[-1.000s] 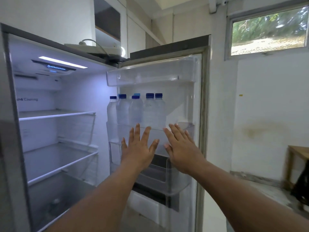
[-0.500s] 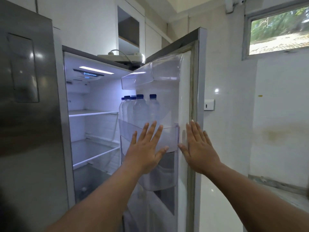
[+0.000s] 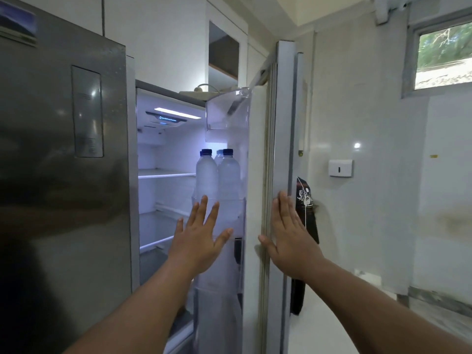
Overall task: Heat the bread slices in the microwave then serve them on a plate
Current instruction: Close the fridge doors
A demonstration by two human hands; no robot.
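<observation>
No bread, microwave or plate is in view. A steel fridge stands in front of me with its right door [image 3: 277, 149] swung partly open, edge-on to me. My left hand [image 3: 201, 236] is raised with straight spread fingers in front of the clear door shelf [image 3: 224, 208]; I cannot tell whether it touches. My right hand [image 3: 287, 236] lies flat with straight fingers on the door's edge. Neither hand holds anything.
Blue-capped water bottles [image 3: 217, 175] stand in the door shelf. The lit fridge interior [image 3: 166, 190] shows bare glass shelves. The closed left steel door [image 3: 63, 175] fills the left. A dark cloth [image 3: 306, 213] hangs behind the door; a white wall [image 3: 383, 200] and window [image 3: 444, 54] lie right.
The fridge door has swung further toward closed, now nearly edge-on. My right hand slid from the inner shelf onto the door's edge; my left hand stayed at the shelf front.
</observation>
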